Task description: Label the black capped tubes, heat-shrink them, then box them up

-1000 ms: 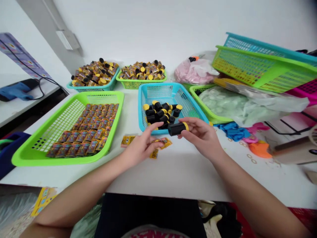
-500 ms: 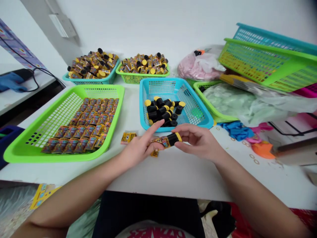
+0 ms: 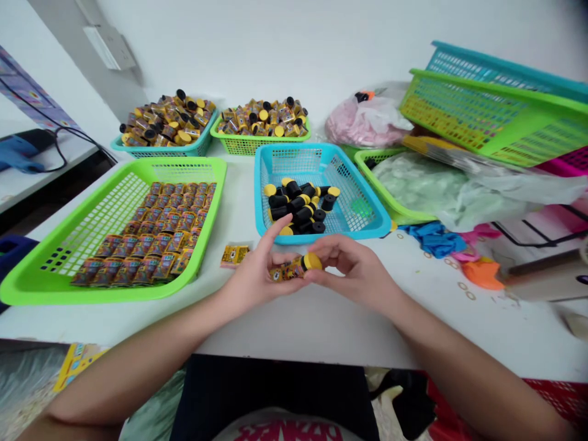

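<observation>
Tubes (image 3: 301, 208) in basket (image 3: 362, 229) behind hands.

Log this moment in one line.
left hand: grips wrapped end of tube | right hand: grips tube near its yellow cap | behind: blue basket of black tubes | left of hands: loose wrapper on table

**White wall, bright even light**

Far side, a plain white wall (image 3: 298, 37) runs the full width. Up at far left a grey pillar (image 3: 126, 92) leans into shot, a white box (image 3: 109, 47) fixed to it. The white table (image 3: 321, 324) fills the middle, lit bright and even, shadows soft. Off left, across a dark gap, a second white surface (image 3: 27, 187) carries a black cable (image 3: 68, 138).
</observation>
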### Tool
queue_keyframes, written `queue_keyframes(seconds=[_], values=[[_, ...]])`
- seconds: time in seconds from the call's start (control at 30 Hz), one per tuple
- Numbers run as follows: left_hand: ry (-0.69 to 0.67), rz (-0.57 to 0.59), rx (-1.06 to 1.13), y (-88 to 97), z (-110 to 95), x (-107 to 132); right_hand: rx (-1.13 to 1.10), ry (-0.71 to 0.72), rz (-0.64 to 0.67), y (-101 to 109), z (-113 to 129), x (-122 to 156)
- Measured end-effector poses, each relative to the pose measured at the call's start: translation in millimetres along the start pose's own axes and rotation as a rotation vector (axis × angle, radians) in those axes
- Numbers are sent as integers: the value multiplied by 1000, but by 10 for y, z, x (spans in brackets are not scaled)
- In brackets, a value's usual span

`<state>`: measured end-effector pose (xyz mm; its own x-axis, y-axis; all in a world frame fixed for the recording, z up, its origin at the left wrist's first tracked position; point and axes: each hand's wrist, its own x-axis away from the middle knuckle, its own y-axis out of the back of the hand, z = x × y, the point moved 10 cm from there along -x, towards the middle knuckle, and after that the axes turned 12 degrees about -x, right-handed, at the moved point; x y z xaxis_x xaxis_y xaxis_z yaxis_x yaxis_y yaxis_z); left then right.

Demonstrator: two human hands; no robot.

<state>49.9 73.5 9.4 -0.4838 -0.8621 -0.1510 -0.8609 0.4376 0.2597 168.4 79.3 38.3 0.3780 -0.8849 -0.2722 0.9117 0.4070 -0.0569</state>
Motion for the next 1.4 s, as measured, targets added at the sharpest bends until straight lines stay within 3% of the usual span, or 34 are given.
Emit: queue_keyframes(seconds=[0.07,0.17,0.3,0.47,0.53,0.67,0.73,0.9,0.97,1.1,1.2,1.27,1.33,1.4], values=[[-5,-103,-100,69,-3,39,185,86,-81,16,52,46],[5,-225,-105,132,-31,91,499,348,-120,-64,256,152],[0,-239,135,99,-95,83,741,619,24,-343,386,267],[-43,-240,316,79,-148,50,906,719,74,-535,445,296],[-52,-166,368,5,-151,29,884,726,66,-559,480,305],[53,118,428,-267,-90,27,811,725,97,-629,499,338],[68,201,458,-319,-98,47,772,737,109,-657,507,362],[20,300,465,-347,-162,59,769,790,113,-668,533,394],[26,268,387,-331,-140,32,835,806,131,-689,513,395],[25,-18,106,-76,-159,-14,951,784,129,-697,490,367],[20,-208,-173,228,-348,94,905,709,124,-562,554,225],[-16,-339,-323,526,-566,232,888,598,57,-278,594,-41],[-79,-482,-411,885,-802,392,985,434,-63,159,559,-438],[-134,-593,-484,1233,-985,519,1216,195,-32,549,315,-890]])
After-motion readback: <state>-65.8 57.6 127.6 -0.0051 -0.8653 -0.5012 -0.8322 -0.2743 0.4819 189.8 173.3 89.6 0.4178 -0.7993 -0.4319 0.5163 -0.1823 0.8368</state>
